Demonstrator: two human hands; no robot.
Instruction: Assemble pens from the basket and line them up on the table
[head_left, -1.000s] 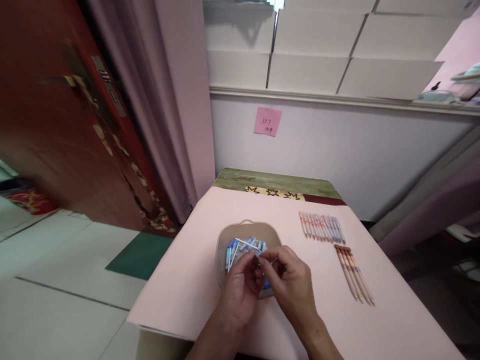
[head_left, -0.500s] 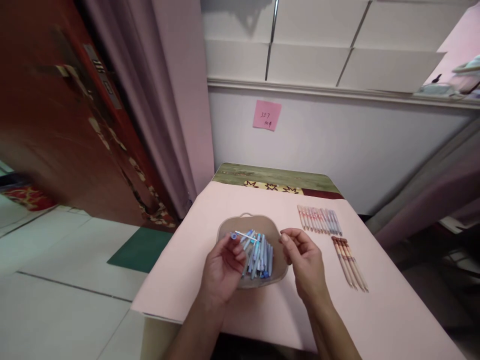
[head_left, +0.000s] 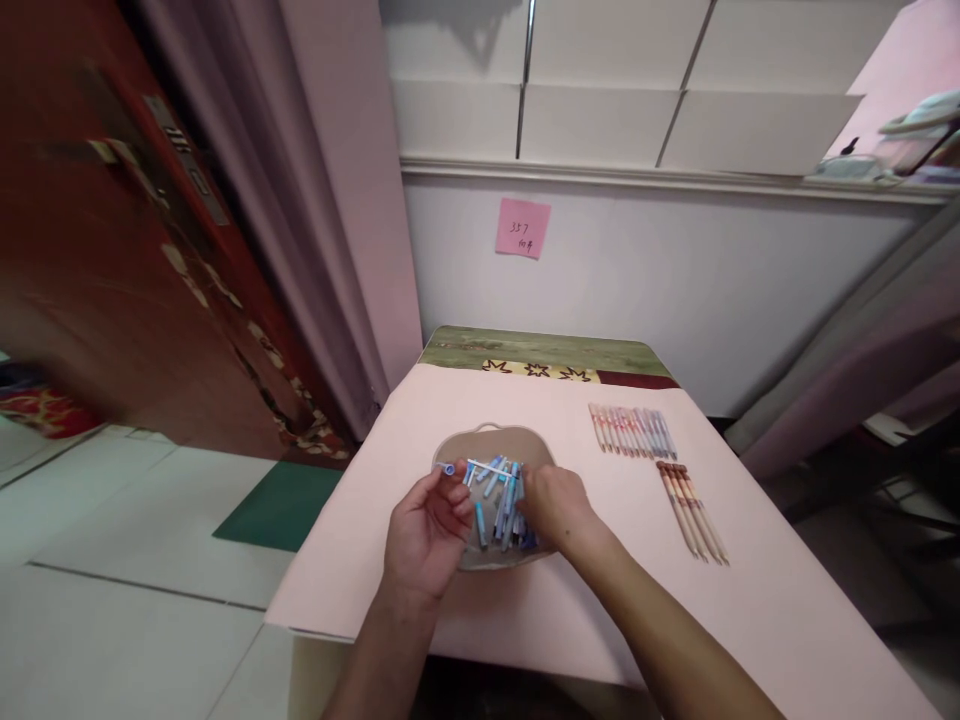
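Note:
A beige basket (head_left: 495, 434) near the front of the table holds a loose heap of blue and grey-blue pens (head_left: 501, 505), with a thin white stick lying across them. At its left side, my left hand (head_left: 427, 530) is palm up, its thumb and fingers pinching a small blue tube-shaped piece (head_left: 448, 468) that looks like a pen cap, round end towards me. My right hand (head_left: 556, 505) reaches over the basket's right rim, back of the hand up, fingers bent down at the pens. Its fingertips are mostly hidden, so what they grip cannot be made out.
To the right lie a row of pink-to-grey pens (head_left: 631, 431) and, nearer me, several brown-topped pens (head_left: 691, 512). A pale pink cover (head_left: 360, 520) lies over the table. Behind stands a white wall with a pink note (head_left: 523, 228); a red-brown door (head_left: 112, 250) is left.
My right hand has moved left from the basket's right rim onto the pens. The pens have shifted, with one light-blue pen now apart at the left. My left hand still pinches the blue piece.

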